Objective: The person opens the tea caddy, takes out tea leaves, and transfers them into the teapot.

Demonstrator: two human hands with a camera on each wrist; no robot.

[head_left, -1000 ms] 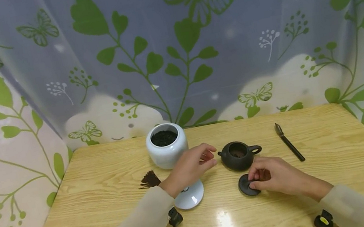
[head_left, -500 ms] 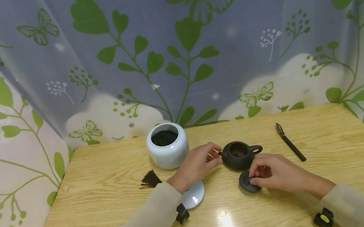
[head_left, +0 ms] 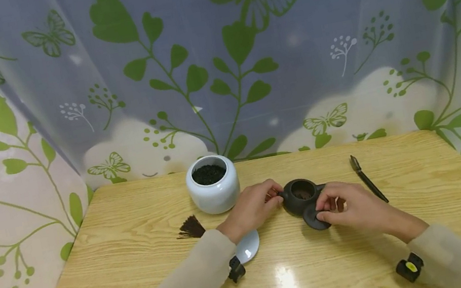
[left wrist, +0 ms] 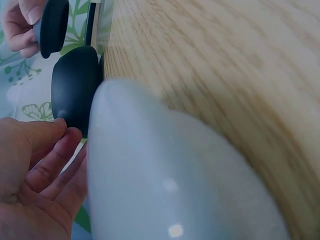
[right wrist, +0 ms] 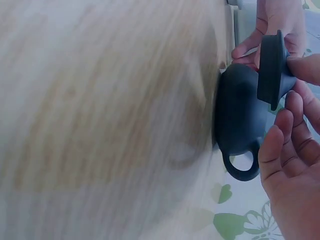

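Observation:
A small dark teapot (head_left: 293, 204) stands uncovered on the table, with some dark leaves visible inside. My left hand (head_left: 252, 208) pinches its spout between thumb and fingertips, as the left wrist view of the teapot (left wrist: 75, 85) also shows. My right hand (head_left: 357, 206) grips the knob of the round dark teapot lid (head_left: 315, 220). The lid is raised off the table and tilted, overlapping the front of the pot in the head view. In the right wrist view the lid (right wrist: 269, 70) is on edge beside the teapot body (right wrist: 239, 110), whose loop handle is free.
Left of the pot stands a white jar (head_left: 215, 195) full of dark tea leaves (head_left: 209, 174). A white lid (head_left: 249, 246) lies partly under my left forearm, near a brush's dark bristles (head_left: 191, 227). A slim black tool (head_left: 369, 180) lies at right. Patterned curtains surround the wooden table (head_left: 140, 263).
My right hand has lifted the teapot lid from the table and brought it up toward the pot. My left hand has moved right and taken hold of the spout.

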